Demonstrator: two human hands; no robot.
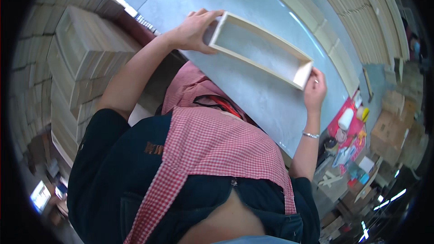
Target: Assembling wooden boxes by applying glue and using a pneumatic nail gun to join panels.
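Note:
A long, narrow rectangular wooden frame (257,68) of pale wood lies between my hands over the grey tabletop (262,113); the grey surface shows through its open middle. My left hand (197,31) grips the short left end, thumb on the near side and fingers on the far side. At the opposite short end, my right hand (315,89) holds the corner with its fingers closed against the wood. A ring is on one finger, and a bracelet (310,134) circles the right wrist. Whether the frame rests on the table or hovers just above it, I cannot tell.
Stacked wooden frames (86,58) rise close on the left. More pale wooden pieces (357,13) line the table's far right side. Right of the table are a white roll (346,119), a yellow tape roll (362,114), assorted small items and cardboard boxes (389,129).

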